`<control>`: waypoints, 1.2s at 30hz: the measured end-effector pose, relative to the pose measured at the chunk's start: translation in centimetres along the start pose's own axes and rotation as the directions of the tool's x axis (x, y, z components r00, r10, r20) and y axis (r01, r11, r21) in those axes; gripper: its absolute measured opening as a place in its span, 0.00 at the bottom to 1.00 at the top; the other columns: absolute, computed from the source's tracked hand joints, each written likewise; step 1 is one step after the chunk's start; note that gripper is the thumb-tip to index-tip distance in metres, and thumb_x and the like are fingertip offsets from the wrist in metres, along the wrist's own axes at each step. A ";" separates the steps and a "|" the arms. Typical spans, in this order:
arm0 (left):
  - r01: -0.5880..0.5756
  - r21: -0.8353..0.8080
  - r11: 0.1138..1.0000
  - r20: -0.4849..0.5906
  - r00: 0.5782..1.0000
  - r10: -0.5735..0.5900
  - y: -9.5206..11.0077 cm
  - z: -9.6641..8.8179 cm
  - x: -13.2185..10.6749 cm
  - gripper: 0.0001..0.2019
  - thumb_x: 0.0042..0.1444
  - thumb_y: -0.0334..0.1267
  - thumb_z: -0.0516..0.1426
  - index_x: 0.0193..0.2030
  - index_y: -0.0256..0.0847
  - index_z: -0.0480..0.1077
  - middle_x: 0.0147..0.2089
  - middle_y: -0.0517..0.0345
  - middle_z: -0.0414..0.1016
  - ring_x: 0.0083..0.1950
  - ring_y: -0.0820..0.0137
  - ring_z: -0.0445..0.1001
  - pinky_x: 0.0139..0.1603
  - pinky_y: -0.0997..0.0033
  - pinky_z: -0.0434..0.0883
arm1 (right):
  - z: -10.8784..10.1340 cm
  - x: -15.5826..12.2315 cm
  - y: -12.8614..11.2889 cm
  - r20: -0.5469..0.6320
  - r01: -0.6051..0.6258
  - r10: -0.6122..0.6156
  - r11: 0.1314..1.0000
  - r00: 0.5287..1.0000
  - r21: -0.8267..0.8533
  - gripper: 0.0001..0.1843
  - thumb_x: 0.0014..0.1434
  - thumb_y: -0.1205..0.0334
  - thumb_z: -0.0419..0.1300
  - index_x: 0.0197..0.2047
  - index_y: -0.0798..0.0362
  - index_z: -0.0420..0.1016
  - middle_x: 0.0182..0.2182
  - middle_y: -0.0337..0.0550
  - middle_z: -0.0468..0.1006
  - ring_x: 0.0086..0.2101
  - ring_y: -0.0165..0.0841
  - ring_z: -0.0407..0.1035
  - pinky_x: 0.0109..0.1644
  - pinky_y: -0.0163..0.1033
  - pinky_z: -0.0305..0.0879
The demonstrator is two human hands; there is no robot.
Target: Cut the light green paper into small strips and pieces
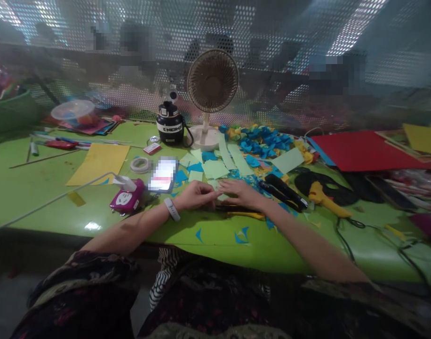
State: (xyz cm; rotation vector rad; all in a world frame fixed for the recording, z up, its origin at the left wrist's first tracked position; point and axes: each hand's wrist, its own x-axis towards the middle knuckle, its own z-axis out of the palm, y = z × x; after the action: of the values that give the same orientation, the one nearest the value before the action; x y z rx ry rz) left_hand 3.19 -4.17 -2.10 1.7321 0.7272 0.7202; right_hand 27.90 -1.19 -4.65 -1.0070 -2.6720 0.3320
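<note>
Left hand (197, 195): fingers curled, any grip hidden. Right hand (241, 193): fingers extended, cannot tell whether holding. Paper (215, 168): pale green pieces, just beyond both hands. Phone (163, 175): lit, on table (217, 242), near left hand.

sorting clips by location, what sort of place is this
Most likely a paper-craft workspace: pale green paper pieces and a heap of cut blue and yellow paper lie on the green table, with a yellow glue gun to the right.
</note>
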 end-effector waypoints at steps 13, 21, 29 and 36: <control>0.215 -0.218 0.952 -0.209 0.942 -0.261 0.5 -0.8 0.6 0.30 0.57 0.64 0.56 0.31 0.33 0.78 0.28 0.46 0.80 0.29 0.69 0.77 0.31 0.73 0.74 | -1.8 -0.8 -3.9 -0.478 -0.015 0.083 0.990 0.874 0.144 0.15 0.66 0.53 0.59 0.51 0.45 0.82 0.47 0.44 0.84 0.48 0.40 0.78 0.54 0.50 0.74; 0.161 -0.629 0.761 -0.154 0.933 -0.325 -0.2 -0.3 1.1 0.20 0.39 0.48 0.73 0.32 0.36 0.75 0.30 0.60 0.76 0.28 0.79 0.72 0.36 0.78 0.74 | -2.0 -0.7 -5.5 -0.434 0.104 -0.153 0.985 0.888 -0.134 0.17 0.65 0.60 0.59 0.56 0.49 0.77 0.54 0.50 0.79 0.53 0.42 0.74 0.60 0.55 0.67; 0.179 -0.685 0.706 -0.102 0.936 -0.337 0.3 -0.4 1.0 0.18 0.41 0.45 0.73 0.28 0.36 0.72 0.25 0.64 0.72 0.26 0.79 0.70 0.33 0.77 0.73 | -3.2 -1.4 -4.5 -0.408 0.210 -0.257 0.965 0.876 -0.157 0.25 0.60 0.72 0.57 0.59 0.45 0.75 0.68 0.48 0.62 0.65 0.44 0.58 0.63 0.58 0.64; 0.115 -0.576 0.809 -0.077 0.978 -0.193 0.0 0.2 0.7 0.16 0.46 0.44 0.70 0.37 0.36 0.76 0.37 0.57 0.79 0.37 0.75 0.76 0.42 0.73 0.74 | -2.1 -0.7 -6.6 -0.519 0.067 0.024 0.986 0.854 0.155 0.08 0.65 0.58 0.60 0.39 0.45 0.81 0.60 0.46 0.74 0.60 0.42 0.66 0.62 0.55 0.64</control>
State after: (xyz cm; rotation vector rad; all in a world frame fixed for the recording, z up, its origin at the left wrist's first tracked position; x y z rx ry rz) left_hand 3.81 -3.74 -2.08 1.0703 0.6475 0.8421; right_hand 25.05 -6.27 -0.78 -0.8631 -2.1238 0.2327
